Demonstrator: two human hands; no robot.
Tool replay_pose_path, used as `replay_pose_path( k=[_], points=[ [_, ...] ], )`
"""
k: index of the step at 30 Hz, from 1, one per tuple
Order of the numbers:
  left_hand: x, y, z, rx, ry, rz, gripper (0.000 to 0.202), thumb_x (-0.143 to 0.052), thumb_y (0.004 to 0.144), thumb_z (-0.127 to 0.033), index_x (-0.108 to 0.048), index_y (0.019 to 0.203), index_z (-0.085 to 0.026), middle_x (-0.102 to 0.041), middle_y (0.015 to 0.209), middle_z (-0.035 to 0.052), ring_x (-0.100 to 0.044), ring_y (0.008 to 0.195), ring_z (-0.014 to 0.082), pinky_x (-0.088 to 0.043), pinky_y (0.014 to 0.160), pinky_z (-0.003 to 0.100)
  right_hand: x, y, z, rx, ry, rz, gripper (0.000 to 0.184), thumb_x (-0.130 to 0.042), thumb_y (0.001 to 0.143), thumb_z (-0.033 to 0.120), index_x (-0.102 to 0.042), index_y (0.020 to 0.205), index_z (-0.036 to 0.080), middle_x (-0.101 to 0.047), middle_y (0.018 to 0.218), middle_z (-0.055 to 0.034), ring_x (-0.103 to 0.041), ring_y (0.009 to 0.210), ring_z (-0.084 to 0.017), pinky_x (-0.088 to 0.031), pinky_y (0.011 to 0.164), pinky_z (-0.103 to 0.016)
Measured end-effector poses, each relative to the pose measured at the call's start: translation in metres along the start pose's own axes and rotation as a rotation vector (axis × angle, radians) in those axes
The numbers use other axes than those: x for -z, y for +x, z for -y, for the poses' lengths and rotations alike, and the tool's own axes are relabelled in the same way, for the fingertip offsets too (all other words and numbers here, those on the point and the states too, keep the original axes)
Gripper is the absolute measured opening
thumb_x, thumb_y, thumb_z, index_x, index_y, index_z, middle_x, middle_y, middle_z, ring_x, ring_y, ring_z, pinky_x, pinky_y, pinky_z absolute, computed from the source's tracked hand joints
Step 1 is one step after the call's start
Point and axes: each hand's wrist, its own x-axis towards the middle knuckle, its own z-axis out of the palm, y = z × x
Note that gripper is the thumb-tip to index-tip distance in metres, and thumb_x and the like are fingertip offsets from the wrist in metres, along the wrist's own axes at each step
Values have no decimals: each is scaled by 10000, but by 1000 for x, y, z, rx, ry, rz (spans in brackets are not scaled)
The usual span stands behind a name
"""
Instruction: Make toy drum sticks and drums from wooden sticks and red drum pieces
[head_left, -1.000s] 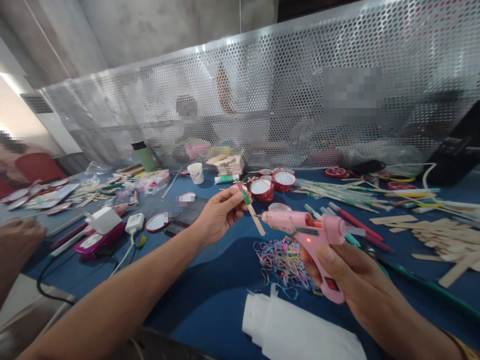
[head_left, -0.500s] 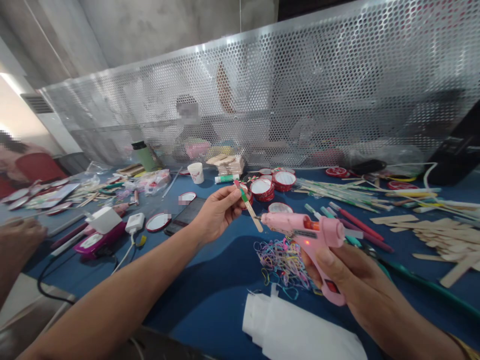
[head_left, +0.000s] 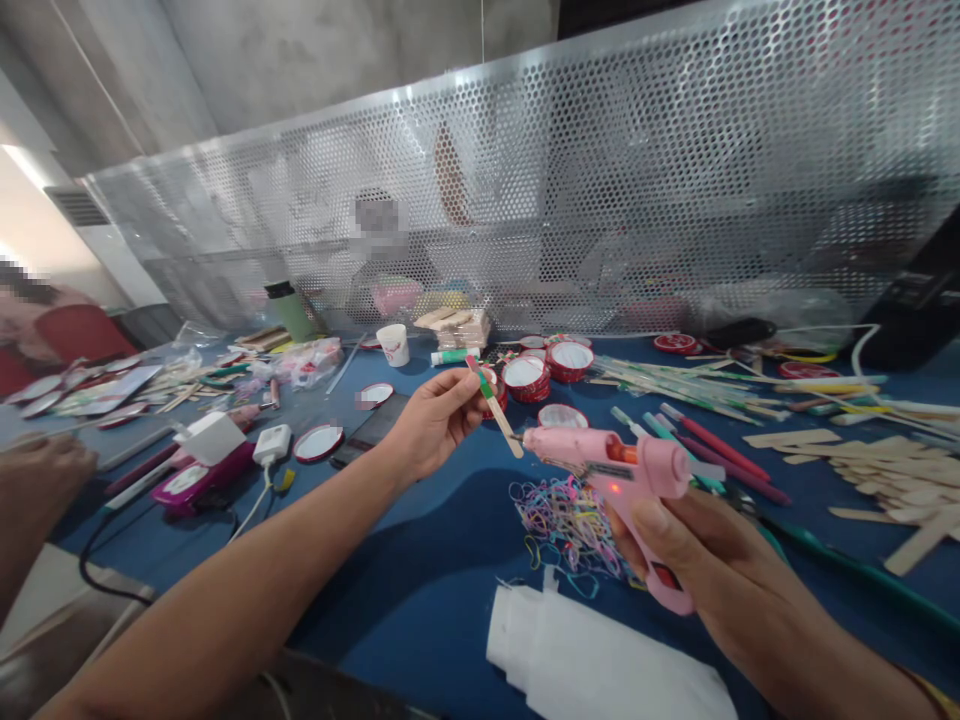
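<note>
The left hand point(head_left: 431, 425) pinches a flat wooden craft stick with a green band point(head_left: 494, 407) tilted toward the nozzle of the pink plastic hot-glue gun point(head_left: 611, 470) gripped in the right hand point(head_left: 701, 555), so its bare lower end meets the tip

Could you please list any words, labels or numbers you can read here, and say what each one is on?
None can be read.
Paper cup: red marking, too small.
Pink glue gun in the right hand: dark label strip, blurred.
Round red-rimmed lids: no legible text.

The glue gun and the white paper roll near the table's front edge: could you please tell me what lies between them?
In the head view, a heap of coloured rubber bands lies on the blue table between the glue gun and the paper roll.
</note>
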Motion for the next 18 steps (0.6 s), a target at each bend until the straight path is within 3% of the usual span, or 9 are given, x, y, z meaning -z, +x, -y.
replay_pose_path(
  k=[18],
  points=[
    [4,3,-2,-14,-4,-27,201,-818,733,-266,-691,788,-120,-641,691,4,-579,560,41,-486,491,101,0,-1,5,-37,-62,3,582,-389,892,681,-502,565,214,-500,570,5,-445,520,-138,-365,480,-262]
  ],
)
